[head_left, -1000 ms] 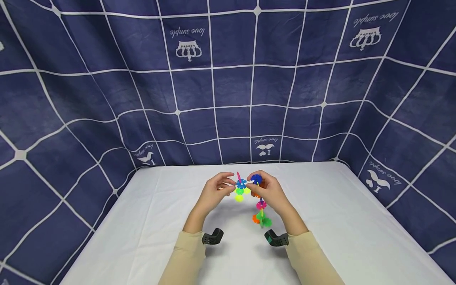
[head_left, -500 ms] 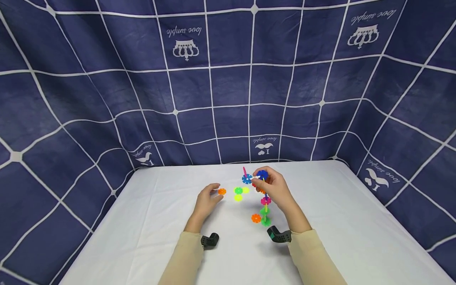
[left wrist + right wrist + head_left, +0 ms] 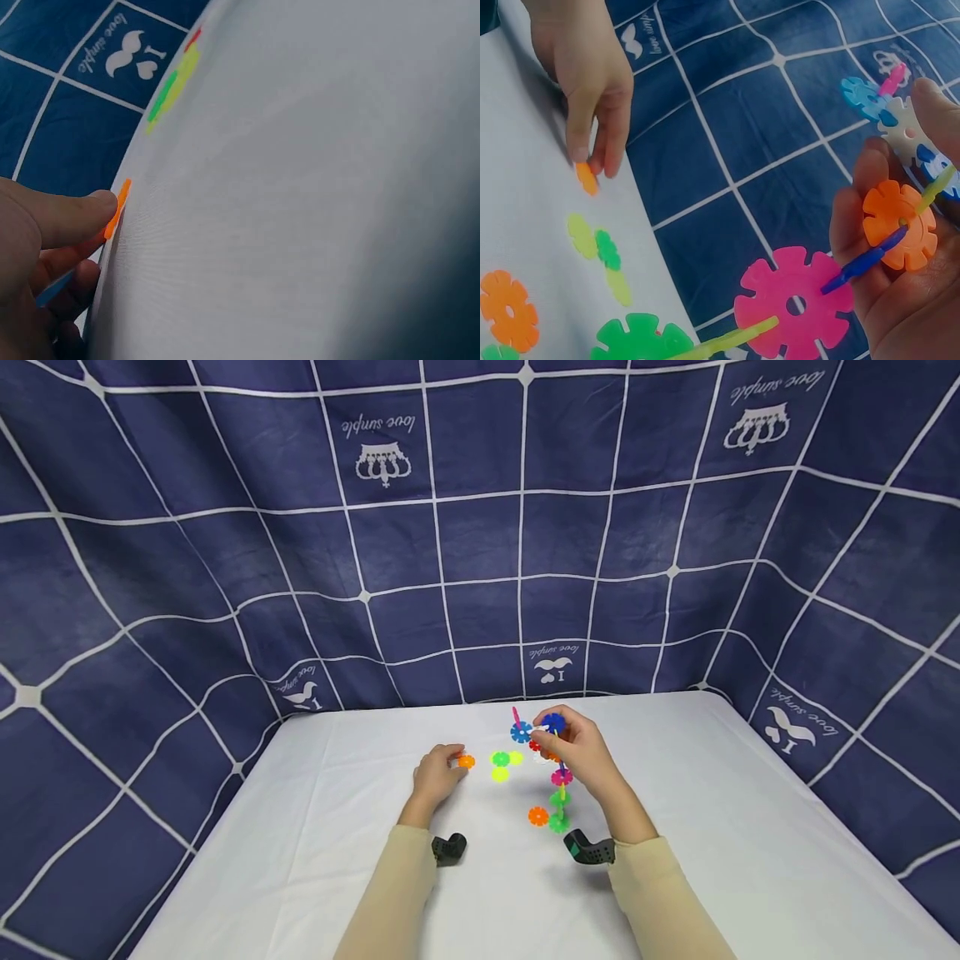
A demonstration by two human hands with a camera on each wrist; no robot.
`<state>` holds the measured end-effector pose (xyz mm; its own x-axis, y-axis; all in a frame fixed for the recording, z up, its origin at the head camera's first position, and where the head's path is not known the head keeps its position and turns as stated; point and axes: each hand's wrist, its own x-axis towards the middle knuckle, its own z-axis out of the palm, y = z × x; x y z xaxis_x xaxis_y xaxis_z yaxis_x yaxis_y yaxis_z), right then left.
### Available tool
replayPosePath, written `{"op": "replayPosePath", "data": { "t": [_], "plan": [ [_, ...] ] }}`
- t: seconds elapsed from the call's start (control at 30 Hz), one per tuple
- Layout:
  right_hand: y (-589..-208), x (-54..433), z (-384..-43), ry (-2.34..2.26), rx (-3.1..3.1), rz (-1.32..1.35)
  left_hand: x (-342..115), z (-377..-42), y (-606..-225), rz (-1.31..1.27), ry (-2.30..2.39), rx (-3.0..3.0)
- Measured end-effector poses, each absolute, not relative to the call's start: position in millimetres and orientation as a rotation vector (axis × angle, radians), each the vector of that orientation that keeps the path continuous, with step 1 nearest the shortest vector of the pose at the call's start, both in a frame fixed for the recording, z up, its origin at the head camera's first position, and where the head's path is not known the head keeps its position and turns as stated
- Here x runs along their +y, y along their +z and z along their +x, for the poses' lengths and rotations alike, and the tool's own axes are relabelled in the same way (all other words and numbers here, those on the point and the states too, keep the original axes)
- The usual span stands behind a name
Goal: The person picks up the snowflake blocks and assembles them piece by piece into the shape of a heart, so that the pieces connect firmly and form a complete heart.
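At the left of the table, my left hand pinches an orange snowflake-shaped building disc between thumb and fingers, low over the cloth. My right hand holds up a chain of slotted plastic discs. A white disc sits at its thumb, with a light blue disc and a pink disc on edge beyond. From the palm side hang an orange disc, a blue disc on edge, a pink disc and green discs lower down.
Between the hands lie a green disc and yellow discs on the white tablecloth. Another loose orange disc lies nearer, left of the chain's lower end. A blue checked curtain stands behind and at both sides.
My left hand has left the light blue end of the chain, moved left and down, and taken hold of an orange disc. My right hand has shifted slightly right with the chain.
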<state>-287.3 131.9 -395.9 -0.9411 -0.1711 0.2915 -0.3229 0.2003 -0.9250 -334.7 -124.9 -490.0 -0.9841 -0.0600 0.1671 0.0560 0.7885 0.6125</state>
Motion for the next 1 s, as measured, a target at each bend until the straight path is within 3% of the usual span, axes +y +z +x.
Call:
{"op": "replayPosePath", "data": {
  "t": [0.57, 1.0],
  "plan": [
    [-395.4, 130.6, -285.3, 1.878, -2.350, 0.495, -126.8, -331.7, -480.4, 0.040, -0.950, -2.858],
    [-393.9, 131.8, -283.8, 1.855, -2.345, 0.558, -129.7, -322.9, -471.7, 0.038, -1.716, -2.502]
  ]
}}
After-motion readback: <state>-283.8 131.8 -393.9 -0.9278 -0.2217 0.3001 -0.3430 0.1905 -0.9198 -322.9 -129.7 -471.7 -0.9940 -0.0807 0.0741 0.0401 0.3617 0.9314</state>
